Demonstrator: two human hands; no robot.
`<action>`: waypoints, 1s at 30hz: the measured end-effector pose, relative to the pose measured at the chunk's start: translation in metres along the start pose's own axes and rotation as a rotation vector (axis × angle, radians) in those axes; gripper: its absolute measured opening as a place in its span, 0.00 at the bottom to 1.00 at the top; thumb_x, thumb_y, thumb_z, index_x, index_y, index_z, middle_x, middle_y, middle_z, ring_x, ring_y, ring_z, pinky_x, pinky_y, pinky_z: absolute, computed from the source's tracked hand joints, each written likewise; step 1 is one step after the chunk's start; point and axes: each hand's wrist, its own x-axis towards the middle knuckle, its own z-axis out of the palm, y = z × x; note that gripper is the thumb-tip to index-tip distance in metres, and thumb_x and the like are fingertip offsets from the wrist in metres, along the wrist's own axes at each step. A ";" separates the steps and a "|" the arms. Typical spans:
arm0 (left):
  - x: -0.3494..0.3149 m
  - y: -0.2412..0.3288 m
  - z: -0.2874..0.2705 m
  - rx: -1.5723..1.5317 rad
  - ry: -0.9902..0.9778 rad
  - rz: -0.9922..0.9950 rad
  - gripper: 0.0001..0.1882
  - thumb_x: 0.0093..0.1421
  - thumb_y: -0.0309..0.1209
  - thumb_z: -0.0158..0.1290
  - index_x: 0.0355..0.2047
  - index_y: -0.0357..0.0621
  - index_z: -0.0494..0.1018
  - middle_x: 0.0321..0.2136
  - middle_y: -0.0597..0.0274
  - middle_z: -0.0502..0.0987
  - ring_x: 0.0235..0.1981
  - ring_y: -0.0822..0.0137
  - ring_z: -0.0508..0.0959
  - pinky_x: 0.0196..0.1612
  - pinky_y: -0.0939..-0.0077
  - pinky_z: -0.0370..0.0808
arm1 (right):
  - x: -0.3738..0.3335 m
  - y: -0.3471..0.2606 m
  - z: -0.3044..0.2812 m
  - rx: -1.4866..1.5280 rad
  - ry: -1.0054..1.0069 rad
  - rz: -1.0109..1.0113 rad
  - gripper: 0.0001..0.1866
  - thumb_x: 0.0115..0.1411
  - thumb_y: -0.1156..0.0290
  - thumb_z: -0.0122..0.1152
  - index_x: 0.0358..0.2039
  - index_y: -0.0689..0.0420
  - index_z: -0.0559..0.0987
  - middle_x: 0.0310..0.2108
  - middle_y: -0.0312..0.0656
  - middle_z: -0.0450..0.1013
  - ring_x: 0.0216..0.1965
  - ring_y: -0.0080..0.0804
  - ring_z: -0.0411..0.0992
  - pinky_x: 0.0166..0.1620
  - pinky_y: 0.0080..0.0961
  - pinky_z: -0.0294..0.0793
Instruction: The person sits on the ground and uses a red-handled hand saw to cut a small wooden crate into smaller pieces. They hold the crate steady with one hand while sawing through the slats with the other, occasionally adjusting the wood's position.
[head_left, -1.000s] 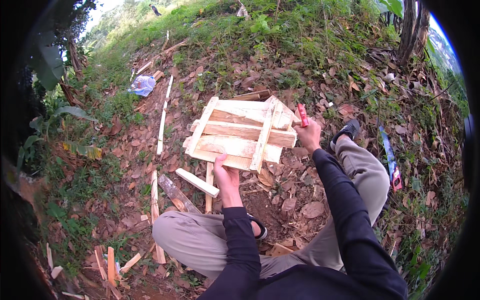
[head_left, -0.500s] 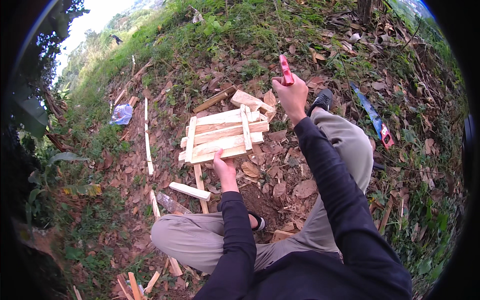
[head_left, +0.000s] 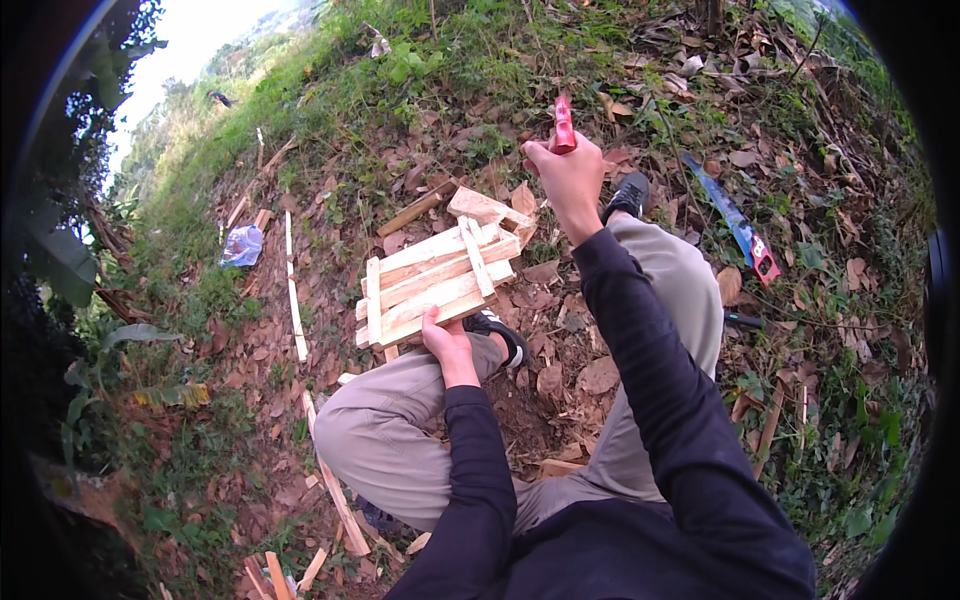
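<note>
A small panel of pale wooden slats [head_left: 437,282], with two narrow cross strips lying over them, is tilted in front of my left knee. My left hand [head_left: 449,343] grips its near edge, thumb on top and the other fingers underneath. Up and to the right, well apart from the panel, my right hand [head_left: 572,180] is closed around a red-handled tool [head_left: 563,125]. The handle points away from me, seen nearly end-on, so the tool's kind cannot be made out.
A handsaw [head_left: 732,220] with a red handle lies on the leafy slope at right. Near my right knee is a black handle [head_left: 742,320]. Wood blocks [head_left: 490,210] lie beyond the panel, long strips [head_left: 293,285] and a clear plastic bag [head_left: 242,246] to the left.
The panel and my left hand have come slightly nearer and lower. My left leg has shifted, its shoe now beside the panel and its knee covering the loose wood there. Both hands keep their grip.
</note>
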 end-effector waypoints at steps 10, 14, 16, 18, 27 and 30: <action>-0.003 -0.016 -0.029 -0.053 0.041 0.011 0.19 0.59 0.25 0.51 0.51 0.32 0.67 0.46 0.51 0.75 0.47 0.56 0.78 0.50 0.59 0.79 | -0.009 -0.008 -0.004 0.244 -0.121 0.133 0.11 0.58 0.74 0.65 0.23 0.58 0.71 0.25 0.44 0.81 0.25 0.26 0.81 0.29 0.20 0.78; -0.024 -0.016 -0.025 -0.062 0.055 0.000 0.23 0.59 0.25 0.50 0.55 0.31 0.64 0.49 0.50 0.73 0.49 0.55 0.77 0.50 0.58 0.78 | -0.016 -0.005 -0.007 0.152 -0.143 0.185 0.11 0.59 0.73 0.64 0.23 0.60 0.72 0.24 0.43 0.80 0.23 0.25 0.79 0.28 0.21 0.78; -0.027 -0.015 -0.029 -0.065 0.055 -0.025 0.24 0.60 0.25 0.50 0.57 0.32 0.63 0.50 0.50 0.73 0.51 0.55 0.76 0.52 0.57 0.77 | -0.017 -0.003 -0.006 0.088 -0.163 0.201 0.10 0.59 0.72 0.64 0.24 0.60 0.73 0.25 0.43 0.81 0.23 0.25 0.79 0.28 0.21 0.78; -0.036 -0.014 -0.029 -0.054 0.073 -0.020 0.24 0.61 0.25 0.50 0.57 0.32 0.63 0.50 0.50 0.72 0.51 0.55 0.76 0.52 0.58 0.77 | -0.021 0.001 -0.009 0.001 -0.192 0.201 0.11 0.59 0.70 0.65 0.24 0.60 0.74 0.23 0.40 0.79 0.22 0.23 0.76 0.27 0.21 0.75; -0.064 -0.010 -0.003 -0.183 0.106 -0.125 0.25 0.62 0.34 0.52 0.57 0.36 0.65 0.51 0.55 0.74 0.52 0.60 0.76 0.54 0.63 0.76 | -0.132 0.024 -0.063 -0.084 -0.327 0.094 0.15 0.64 0.68 0.63 0.22 0.60 0.74 0.17 0.25 0.64 0.19 0.11 0.57 0.22 0.19 0.55; -0.061 -0.034 -0.004 -0.211 0.057 -0.139 0.29 0.61 0.39 0.52 0.60 0.39 0.64 0.54 0.56 0.73 0.55 0.58 0.74 0.59 0.59 0.71 | -0.192 0.031 -0.068 -0.094 -0.329 0.072 0.15 0.63 0.72 0.63 0.20 0.60 0.73 0.14 0.27 0.63 0.16 0.11 0.58 0.19 0.19 0.54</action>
